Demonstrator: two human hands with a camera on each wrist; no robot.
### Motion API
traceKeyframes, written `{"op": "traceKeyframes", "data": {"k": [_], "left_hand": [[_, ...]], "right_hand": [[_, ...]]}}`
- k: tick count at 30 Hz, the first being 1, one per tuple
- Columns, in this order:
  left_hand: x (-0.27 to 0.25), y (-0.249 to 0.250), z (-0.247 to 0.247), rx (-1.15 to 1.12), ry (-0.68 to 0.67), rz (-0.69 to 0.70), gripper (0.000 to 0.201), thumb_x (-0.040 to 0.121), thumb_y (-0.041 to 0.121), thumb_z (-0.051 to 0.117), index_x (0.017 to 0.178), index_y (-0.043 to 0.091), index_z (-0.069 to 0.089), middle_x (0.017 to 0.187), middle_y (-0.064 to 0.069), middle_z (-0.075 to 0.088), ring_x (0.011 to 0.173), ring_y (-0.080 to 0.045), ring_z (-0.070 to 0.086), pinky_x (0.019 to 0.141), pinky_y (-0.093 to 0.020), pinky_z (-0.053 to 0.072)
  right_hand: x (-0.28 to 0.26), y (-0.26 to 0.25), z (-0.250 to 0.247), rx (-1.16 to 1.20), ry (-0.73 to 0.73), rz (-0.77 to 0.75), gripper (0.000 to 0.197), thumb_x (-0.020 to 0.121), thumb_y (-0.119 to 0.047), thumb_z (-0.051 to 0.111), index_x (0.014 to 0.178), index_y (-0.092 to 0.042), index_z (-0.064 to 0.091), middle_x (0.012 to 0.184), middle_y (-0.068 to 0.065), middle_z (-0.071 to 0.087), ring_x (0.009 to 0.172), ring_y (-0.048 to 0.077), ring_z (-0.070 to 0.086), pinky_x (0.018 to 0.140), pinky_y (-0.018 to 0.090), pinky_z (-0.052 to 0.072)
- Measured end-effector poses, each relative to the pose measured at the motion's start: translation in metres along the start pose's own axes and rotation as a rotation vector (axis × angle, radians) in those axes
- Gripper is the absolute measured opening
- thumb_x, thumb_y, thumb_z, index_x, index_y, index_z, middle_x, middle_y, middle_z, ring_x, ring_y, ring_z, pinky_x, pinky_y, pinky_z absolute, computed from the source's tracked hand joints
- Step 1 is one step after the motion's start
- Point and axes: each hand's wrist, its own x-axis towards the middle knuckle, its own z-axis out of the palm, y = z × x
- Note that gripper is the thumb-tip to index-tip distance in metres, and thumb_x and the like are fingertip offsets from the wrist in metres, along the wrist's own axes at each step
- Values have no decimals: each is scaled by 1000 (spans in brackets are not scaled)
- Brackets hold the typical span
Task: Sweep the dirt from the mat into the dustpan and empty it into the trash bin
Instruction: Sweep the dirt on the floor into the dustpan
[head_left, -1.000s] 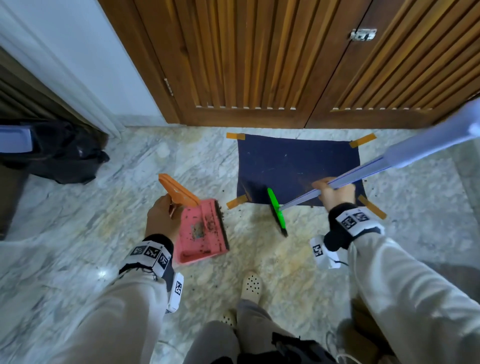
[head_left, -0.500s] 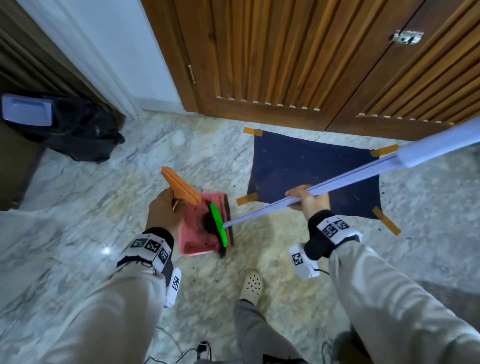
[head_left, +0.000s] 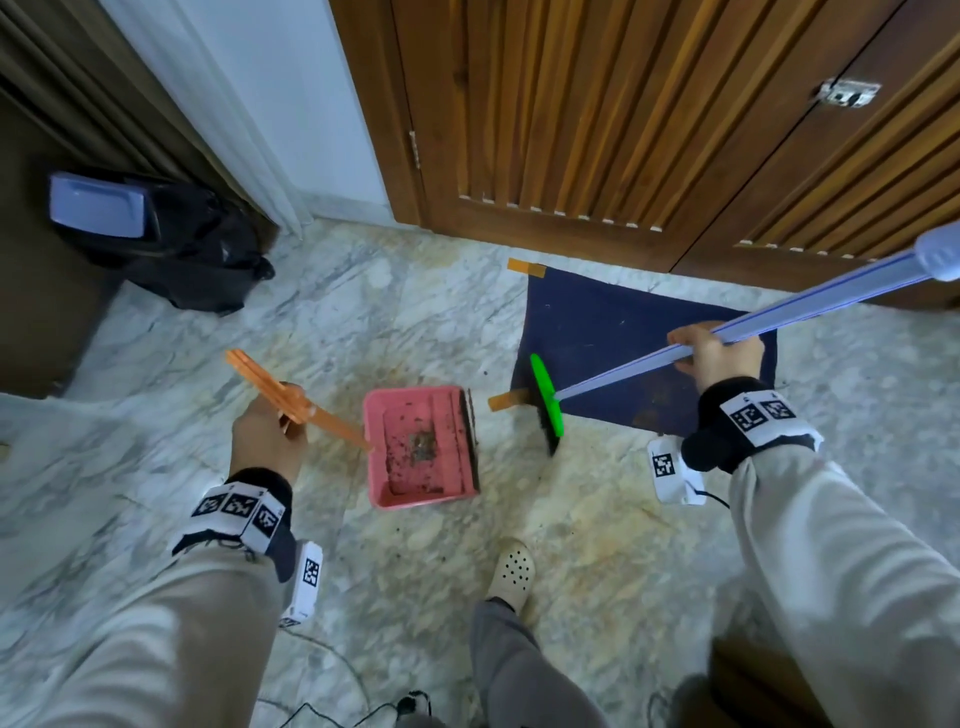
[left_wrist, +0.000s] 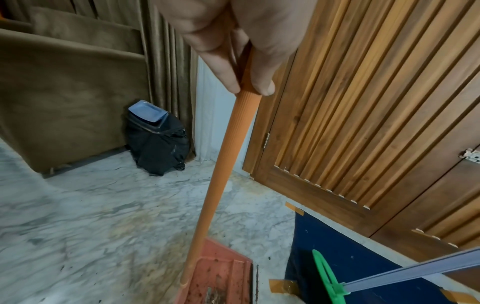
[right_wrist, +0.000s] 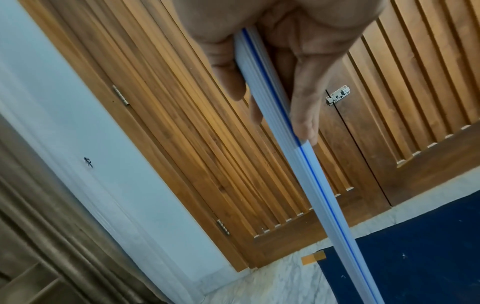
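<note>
A pink dustpan (head_left: 421, 449) with dirt in its tray sits on the marble floor, its lip facing the dark blue mat (head_left: 623, 343). My left hand (head_left: 267, 434) grips the dustpan's long orange handle (left_wrist: 228, 164). My right hand (head_left: 714, 353) grips the pale blue broom handle (right_wrist: 306, 164). The broom's green head (head_left: 546, 397) stands at the mat's left edge, a short way right of the dustpan. The mat is taped down at its corners (head_left: 525, 267). The trash bin (head_left: 156, 234), lined with a black bag and topped by a blue lid, stands at the far left against the wall.
Slatted wooden doors (head_left: 649, 119) rise right behind the mat. Brown curtains (left_wrist: 78, 82) and a white wall strip (head_left: 270, 104) stand behind the bin. My foot in a cream clog (head_left: 511, 571) is planted below the dustpan. Cables (head_left: 332, 696) trail on the floor near my legs.
The broom head has swung right, from inside the dustpan back to the mat's left edge. My view has shifted so the dustpan and bin appear farther into frame.
</note>
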Motion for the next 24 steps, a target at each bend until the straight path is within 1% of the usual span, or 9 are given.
{"op": "traceKeyframes", "data": {"k": [4,8,12,16,18,19,20,22,24], "left_hand": [[-3,-13,-10,-11,4,9,25,89,6,56,113,1,58,111,-25,62,103,-40,59,75,-37,44],[2,-34,-19,15,-4,23,22,88,7,57,110,2,58,111,-23,62,99,-40,59,77,-39,46],[13,-50,-32,22,-18,82,19,87,8,58,105,1,59,106,-22,64,96,-39,61,82,-44,50],[19,-60,-51,-38,-48,124,18,87,4,55,104,0,59,105,-21,63,96,-37,61,79,-36,46],[23,-66,-63,-71,-72,133,19,88,3,52,106,2,59,108,-20,62,98,-35,60,78,-32,43],[27,-68,-69,-80,-82,139,20,88,3,50,106,3,59,109,-18,63,98,-33,60,78,-31,42],[30,-70,-74,-88,-90,149,20,88,3,49,106,4,59,108,-17,63,97,-30,60,78,-30,41],[35,-73,-84,-115,-96,187,18,89,6,48,103,6,59,107,-15,63,89,-21,56,76,-29,39],[44,-71,-92,-119,-99,241,17,90,9,49,102,6,59,106,-16,63,88,-23,56,76,-28,38]], "right_hand": [[-8,-4,5,-83,50,-24,14,68,-17,65,55,-23,63,65,7,63,78,37,67,80,50,57],[-28,-8,20,-160,34,-70,18,73,-17,63,56,-25,62,76,12,65,79,37,66,80,47,56],[-46,-10,33,-155,85,-71,11,74,-15,62,65,-19,66,78,13,65,75,32,63,79,46,56],[-67,-8,44,-107,117,-15,16,70,-13,63,56,-19,62,70,11,63,74,35,64,76,46,58],[-81,-6,50,-90,99,-13,9,70,-10,63,63,-4,64,67,13,59,68,30,58,71,41,54],[-89,-6,54,-90,93,-18,12,70,-8,63,68,4,63,68,15,57,67,28,55,69,40,52],[-99,-6,58,-92,90,-22,13,70,-7,63,70,6,62,69,15,56,66,27,53,66,38,50],[-119,-9,67,-93,99,-38,9,72,-5,63,63,-4,61,67,15,56,64,27,53,62,37,50],[-133,-13,75,-82,112,-50,7,72,-5,64,65,-4,63,67,15,58,66,29,56,64,39,54]]}}
